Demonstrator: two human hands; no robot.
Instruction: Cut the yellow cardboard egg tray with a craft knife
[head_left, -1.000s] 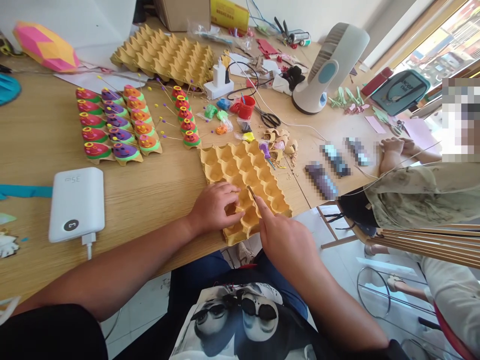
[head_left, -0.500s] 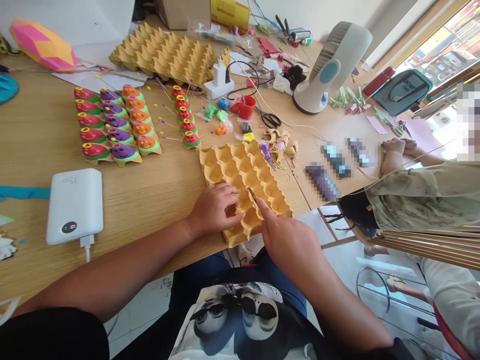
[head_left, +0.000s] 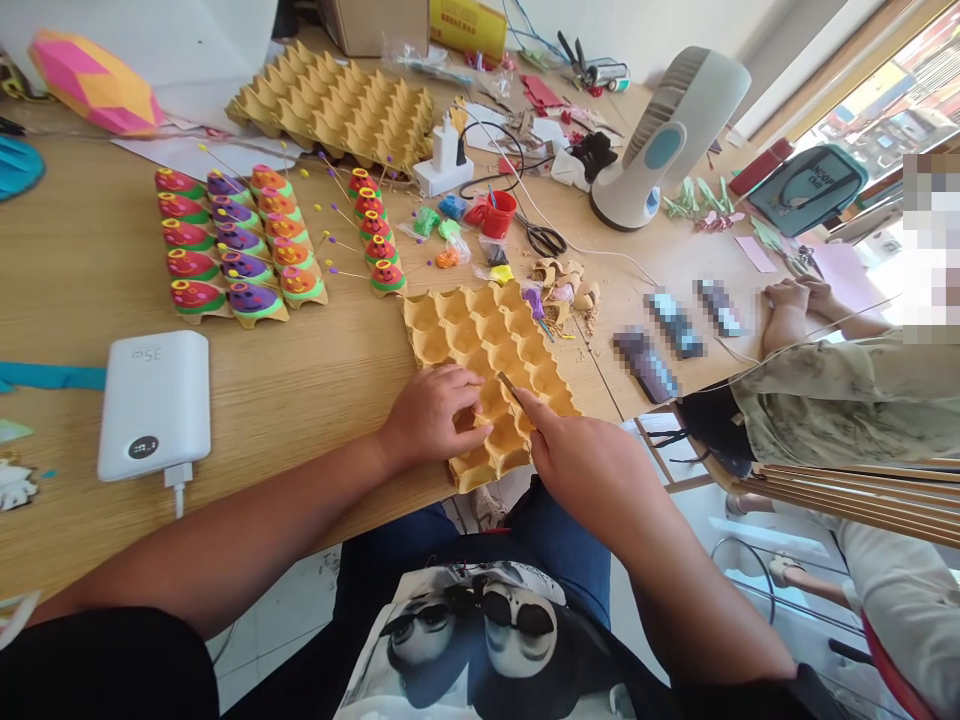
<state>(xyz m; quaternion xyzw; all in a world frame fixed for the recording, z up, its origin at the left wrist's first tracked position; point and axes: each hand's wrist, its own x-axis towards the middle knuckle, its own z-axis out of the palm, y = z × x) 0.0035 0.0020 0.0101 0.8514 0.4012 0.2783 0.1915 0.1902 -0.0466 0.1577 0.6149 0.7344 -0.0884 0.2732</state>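
Note:
A yellow cardboard egg tray (head_left: 487,330) lies at the table's front edge, its near end sticking out over my lap. My left hand (head_left: 431,415) holds it down from the left, fingers curled over the cups and thumb stretched across. In my right hand (head_left: 589,465) is a knife (head_left: 511,388), index finger laid along its back. The narrow blade rests on the tray's ridges just right of my left fingertips; its handle is hidden in my fist. Left of the tray stand rows of painted egg-carton cups (head_left: 240,245) with faces and pin-like feelers.
A white power bank (head_left: 155,405) lies on the left. Behind are another egg tray (head_left: 337,105), scissors (head_left: 545,238), a red cup (head_left: 495,215), clay packets and a fan (head_left: 667,135). At right a person's hands (head_left: 795,297) rest on the table beside blurred devices.
My right hand and the knife have shifted slightly right and toward me along the tray. My left hand keeps its place on the tray. The whole view has shifted a little.

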